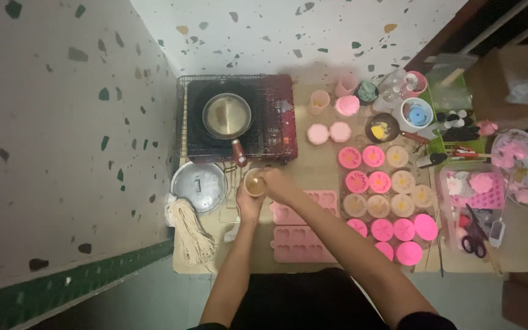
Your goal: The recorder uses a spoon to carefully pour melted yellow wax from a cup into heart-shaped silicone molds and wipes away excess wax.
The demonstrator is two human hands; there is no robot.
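A small cup (254, 183) with amber liquid sits between both my hands, just below the stove. My left hand (247, 205) wraps around the cup from below. My right hand (274, 183) rests at the cup's right rim, fingers closed on something too small to make out. Right beside the hands lie two pink moulds with shaped cavities (304, 227). A small pan (227, 116) with a reddish handle stands on the portable stove (236, 116) above the cup.
A metal lid (200, 186) and a bundle of pale wicks (189, 235) lie at the left. Several round pink and tan mould cups (385, 201) fill the middle right. Containers, bottles, scissors (473, 235) and a pink-filled tray (478, 192) crowd the far right.
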